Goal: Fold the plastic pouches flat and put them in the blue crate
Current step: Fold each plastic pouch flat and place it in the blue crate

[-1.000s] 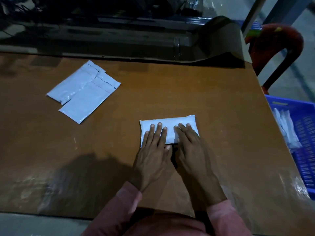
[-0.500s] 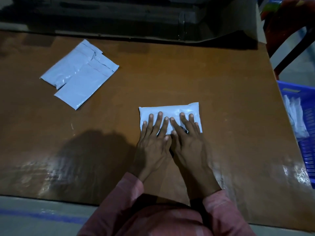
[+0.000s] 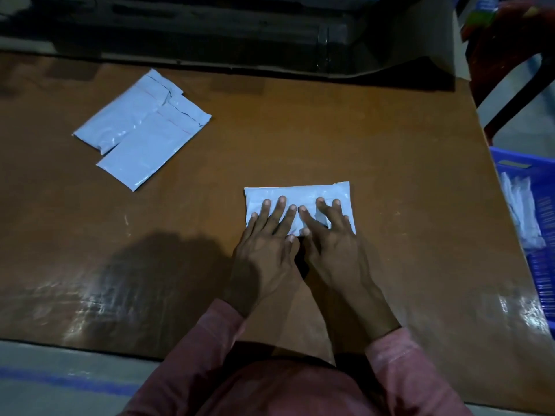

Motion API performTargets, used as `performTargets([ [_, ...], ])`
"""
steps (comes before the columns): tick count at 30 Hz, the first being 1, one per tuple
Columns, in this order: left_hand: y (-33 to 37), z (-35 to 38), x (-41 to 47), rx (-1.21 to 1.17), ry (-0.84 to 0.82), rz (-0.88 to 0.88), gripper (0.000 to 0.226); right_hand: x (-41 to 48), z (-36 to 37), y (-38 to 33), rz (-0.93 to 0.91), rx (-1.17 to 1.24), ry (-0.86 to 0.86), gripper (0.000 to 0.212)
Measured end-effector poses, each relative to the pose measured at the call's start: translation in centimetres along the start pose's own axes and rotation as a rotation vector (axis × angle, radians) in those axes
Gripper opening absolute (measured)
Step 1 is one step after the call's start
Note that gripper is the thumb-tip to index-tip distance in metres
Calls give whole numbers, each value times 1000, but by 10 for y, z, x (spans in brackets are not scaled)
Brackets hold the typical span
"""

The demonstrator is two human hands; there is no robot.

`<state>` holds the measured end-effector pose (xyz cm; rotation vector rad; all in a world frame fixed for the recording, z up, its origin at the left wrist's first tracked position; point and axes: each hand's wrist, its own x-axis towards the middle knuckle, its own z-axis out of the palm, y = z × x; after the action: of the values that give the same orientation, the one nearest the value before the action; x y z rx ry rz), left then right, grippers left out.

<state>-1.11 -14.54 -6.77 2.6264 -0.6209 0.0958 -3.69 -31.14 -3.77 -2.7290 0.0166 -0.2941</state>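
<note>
A folded pale blue-grey plastic pouch (image 3: 300, 195) lies flat in the middle of the brown table (image 3: 390, 163). My left hand (image 3: 264, 250) and my right hand (image 3: 333, 250) rest side by side on its near half, palms down, fingers spread and pressing it; neither hand grips it. Two unfolded pouches (image 3: 141, 130) lie overlapping at the far left of the table. The blue crate (image 3: 537, 205) stands off the table's right edge, with folded pouches (image 3: 522, 214) inside it.
A red chair (image 3: 510, 55) stands beyond the table's far right corner. Dark machinery or shelving (image 3: 210, 28) runs along the table's far edge. A floor strip with a blue line (image 3: 60, 379) shows at the near left.
Both hands stay flat on the folded pouch, with the fingers shifted a little farther onto it. The camera has tilted downward, so the far background has dropped out of view.
</note>
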Motion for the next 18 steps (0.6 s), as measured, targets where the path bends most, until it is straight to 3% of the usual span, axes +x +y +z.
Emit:
performTargets([
  [5, 8, -9, 13, 46, 190, 23, 46, 18, -17, -7, -62, -56, 177, 34],
  [9, 12, -14, 26, 51, 257, 10, 36, 29, -4, -1, -35, -58, 194, 40],
  [13, 12, -11, 39, 25, 251, -89, 36, 36, 13, 3, 31, -7, 165, 41],
  [18, 4, -2, 48, 62, 174, -44, 39, 34, 14, 9, 47, 41, 106, 44],
])
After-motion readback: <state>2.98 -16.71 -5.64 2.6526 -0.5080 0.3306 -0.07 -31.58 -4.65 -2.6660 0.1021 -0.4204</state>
